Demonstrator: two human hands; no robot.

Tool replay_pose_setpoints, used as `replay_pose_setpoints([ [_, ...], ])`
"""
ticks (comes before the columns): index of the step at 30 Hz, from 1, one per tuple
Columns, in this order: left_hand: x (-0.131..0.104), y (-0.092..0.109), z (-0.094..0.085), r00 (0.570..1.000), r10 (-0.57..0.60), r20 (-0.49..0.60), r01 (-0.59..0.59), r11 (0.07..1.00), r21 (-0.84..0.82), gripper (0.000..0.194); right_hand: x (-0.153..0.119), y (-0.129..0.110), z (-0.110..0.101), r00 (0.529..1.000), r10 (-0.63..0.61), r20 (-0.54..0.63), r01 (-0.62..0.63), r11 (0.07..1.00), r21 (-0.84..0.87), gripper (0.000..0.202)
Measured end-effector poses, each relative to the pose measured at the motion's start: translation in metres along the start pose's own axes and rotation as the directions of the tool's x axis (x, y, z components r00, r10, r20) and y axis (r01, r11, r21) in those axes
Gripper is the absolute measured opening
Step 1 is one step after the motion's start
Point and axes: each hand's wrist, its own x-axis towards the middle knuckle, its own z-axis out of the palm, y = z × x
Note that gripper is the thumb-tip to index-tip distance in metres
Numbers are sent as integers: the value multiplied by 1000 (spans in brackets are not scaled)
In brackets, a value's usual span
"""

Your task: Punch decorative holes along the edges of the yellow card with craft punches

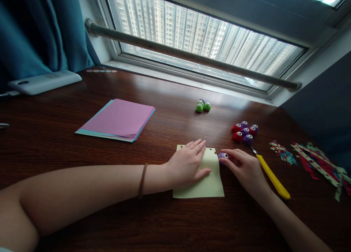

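A pale yellow-green sheet of paper (212, 184) lies on the dark wooden table, with small punched holes along its far edge. My left hand (186, 166) rests flat on the sheet, fingers stretched out. At the sheet's right edge, my right hand (245, 169) pinches a small purple punch (223, 156) between thumb and fingers. The punch touches the paper's far right corner area. Beyond my right hand stands a cluster of red and purple punches (245, 132).
A stack of coloured paper (117, 118) lies left. Green punches (201, 106) stand near the window. A yellow-handled tool (274, 177), paper confetti (283, 152) and cut strips (318, 162) lie right. A white device (46, 82) sits at the far left.
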Motion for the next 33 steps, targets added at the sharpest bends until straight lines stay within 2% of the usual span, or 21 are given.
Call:
replay_pose_setpoints([
  [4,0,-1,1,1000,2,-8,-2,1000,4,67,0,1,0,1000,-22,15,22,1000,-16,18],
  [11,0,0,0,1000,2,-3,-2,1000,-2,69,1,2,-2,999,25,-34,-25,1000,5,14],
  [16,0,0,0,1000,1,-11,-1,1000,-5,69,1,2,-1,999,44,-12,-43,998,41,14],
  [22,0,0,-1,1000,-1,-3,1,1000,-4,69,1,-3,-3,997,-6,-77,4,999,-33,12],
  [33,1,0,-1,1000,-3,-2,3,1000,2,70,0,-3,-2,1000,15,-28,-15,1000,-12,12],
])
